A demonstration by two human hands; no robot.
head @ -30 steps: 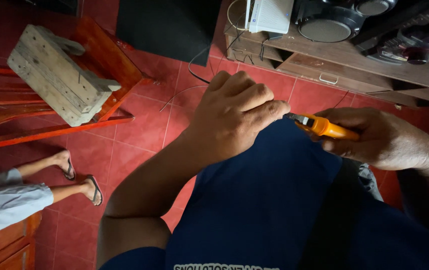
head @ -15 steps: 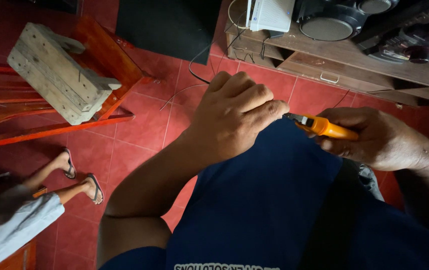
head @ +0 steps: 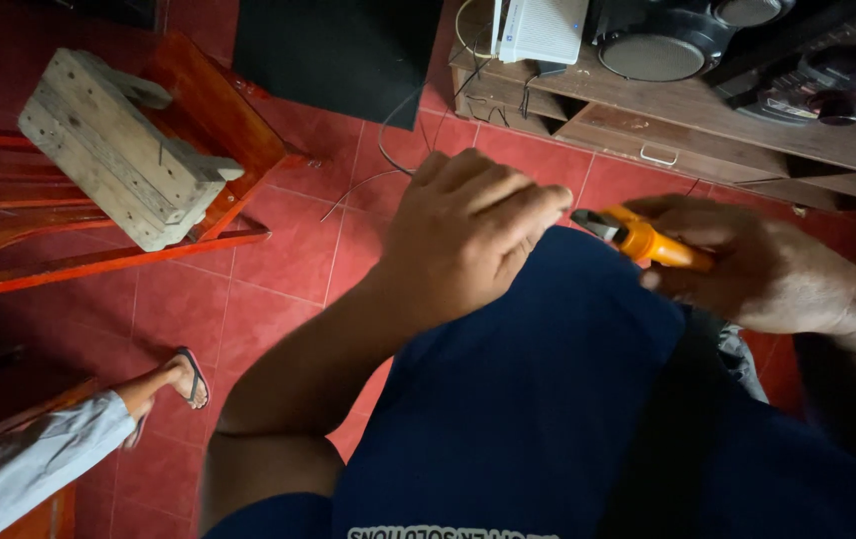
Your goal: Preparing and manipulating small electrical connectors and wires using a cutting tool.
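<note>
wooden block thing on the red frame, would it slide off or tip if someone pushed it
The wooden block looks chunky and stiff, built of nailed boards, so probably fairly heavy for its size. It lies tilted on the sloping red frame, so a push might slide it downhill. Its broad face is down, so tipping seems less likely than sliding.

pliers [head: 647,240] tip (behind left hand [head: 463,235])

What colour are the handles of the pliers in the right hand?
Orange, seen in the head view: pliers held by the right hand.
</note>
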